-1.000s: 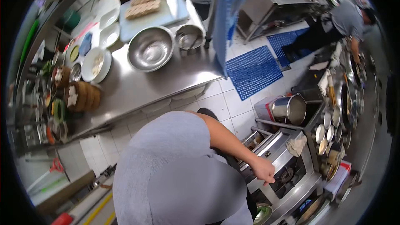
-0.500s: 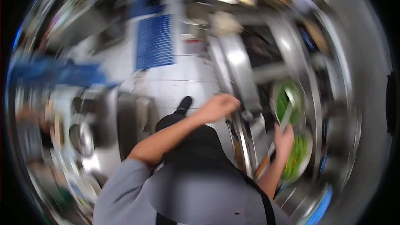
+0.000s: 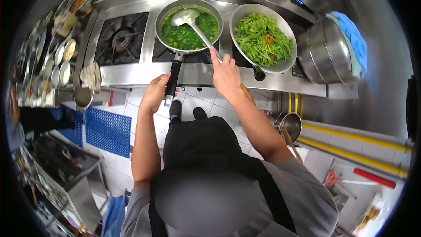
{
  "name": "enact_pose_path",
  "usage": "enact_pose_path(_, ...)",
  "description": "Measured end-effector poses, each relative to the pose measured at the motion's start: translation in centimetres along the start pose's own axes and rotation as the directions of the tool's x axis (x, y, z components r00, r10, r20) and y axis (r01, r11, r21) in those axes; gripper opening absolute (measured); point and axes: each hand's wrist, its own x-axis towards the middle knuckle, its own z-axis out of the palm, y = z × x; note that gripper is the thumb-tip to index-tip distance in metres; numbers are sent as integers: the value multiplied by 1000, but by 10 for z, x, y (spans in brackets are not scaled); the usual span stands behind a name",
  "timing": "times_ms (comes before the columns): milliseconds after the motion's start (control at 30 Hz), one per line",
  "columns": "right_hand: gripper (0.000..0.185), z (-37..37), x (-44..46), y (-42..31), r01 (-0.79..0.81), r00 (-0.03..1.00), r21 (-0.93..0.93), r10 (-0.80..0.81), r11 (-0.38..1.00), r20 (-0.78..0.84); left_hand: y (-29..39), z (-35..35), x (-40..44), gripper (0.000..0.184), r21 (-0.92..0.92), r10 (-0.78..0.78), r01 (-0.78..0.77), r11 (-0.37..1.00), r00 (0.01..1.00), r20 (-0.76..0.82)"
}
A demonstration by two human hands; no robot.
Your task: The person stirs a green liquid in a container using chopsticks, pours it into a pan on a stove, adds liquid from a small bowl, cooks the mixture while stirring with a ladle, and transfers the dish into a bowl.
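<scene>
My right hand (image 3: pixel 227 75) grips a ladle with a metal shaft and a wooden end; its bowl (image 3: pixel 184 17) rests in the green contents of a pan (image 3: pixel 158 23) on the stove. The pan's black handle (image 3: pixel 173 77) points toward me. My left hand (image 3: pixel 154 93) is right beside this handle on its left, fingers curled toward it and not visibly wrapped around it. To the right of the pan, a round metal bowl (image 3: pixel 289 63) holds loose green leaves (image 3: pixel 258 35) with a few orange-red bits.
A bare burner (image 3: pixel 120 39) lies left of the pan. Stacked metal pots (image 3: pixel 322 52) with a blue cloth (image 3: pixel 351 35) stand at the right. A beige cloth (image 3: pixel 90 77) hangs at the stove's front edge. Blue mats (image 3: pixel 107 131) lie on the floor; another person (image 3: pixel 15 125) is at far left.
My view has swung round to face the stove. My left hand has moved from away from the stove to beside the pan handle. The ladle stays in my right hand.
</scene>
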Motion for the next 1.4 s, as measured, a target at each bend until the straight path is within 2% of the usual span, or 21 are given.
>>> enact_pose_path(67,71,7,14,5,-107,984,67,96,992,151,8,8,16,43,-205,-47,77,976,988,147)
enact_pose_path(167,78,8,14,13,-107,980,80,91,991,177,-2,6,38,40,-357,-66,207,911,927,371)
enact_pose_path(300,80,-13,14,-4,-193,976,88,181,977,121,-6,12,39,36,-388,-101,223,894,946,309)
enact_pose_path(333,67,-12,18,-4,-218,973,142,204,966,105,-6,12,40,34,-392,-106,230,891,944,312)
enact_pose_path(467,64,-12,17,-21,-297,953,129,285,946,104,-7,11,43,32,-376,-108,226,899,944,310)
enact_pose_path(500,63,-12,9,-33,-412,910,412,348,813,225,-8,12,44,31,-371,-109,220,902,949,297)
enact_pose_path(567,60,-15,-1,-50,-575,810,765,329,290,485,1,16,41,31,-337,-143,237,911,949,282)
enact_pose_path(600,60,-18,-2,-52,-579,807,762,337,291,485,4,17,41,30,-344,-141,245,907,943,301)
enact_pose_path(633,58,-22,-4,-52,-580,772,805,231,-126,593,6,18,40,30,-341,-146,253,906,939,311)
enact_pose_path(667,56,-26,-7,-53,-517,760,681,89,-518,644,7,21,40,30,-349,-150,255,902,942,300)
enact_pose_path(800,53,-40,-17,-65,-535,789,763,110,-362,605,7,23,42,31,-351,-153,252,902,946,287)
enact_pose_path(867,56,-54,-24,-73,-517,827,853,212,-72,520,4,24,42,31,-343,-154,251,905,946,286)
enact_pose_path(900,56,-63,-26,-78,-522,824,850,218,-65,523,1,26,43,30,-347,-159,255,903,946,282)
enact_pose_path(933,57,-71,-27,-82,-518,824,850,319,92,467,-2,27,43,30,-352,-164,259,900,947,277)
enact_pose_path(1000,62,-79,-29,-76,-512,840,786,393,347,374,-8,32,44,30,-362,-165,258,896,949,269)
enact_pose_path(1033,62,-70,-27,-64,-516,838,781,395,352,376,-9,35,45,30,-363,-159,247,898,953,256)
enact_pose_path(1067,63,-61,-25,-58,-296,938,686,337,665,77,-10,38,44,30,-367,-161,252,895,952,262)
enact_pose_path(1133,68,-68,-28,-58,-269,953,395,301,878,-21,-11,46,43,31,-375,-131,215,902,963,236)
enact_pose_path(1167,68,-61,-25,-54,-275,951,390,308,879,-23,-12,49,43,31,-374,-132,219,901,960,246)
enact_pose_path(1233,68,-36,-16,-36,-234,969,20,235,972,-72,-16,57,44,32,-408,-114,204,890,966,233)
enact_pose_path(1400,59,-26,-12,-46,-319,947,-63,320,946,13,-18,73,45,33,-349,-106,159,924,980,166)
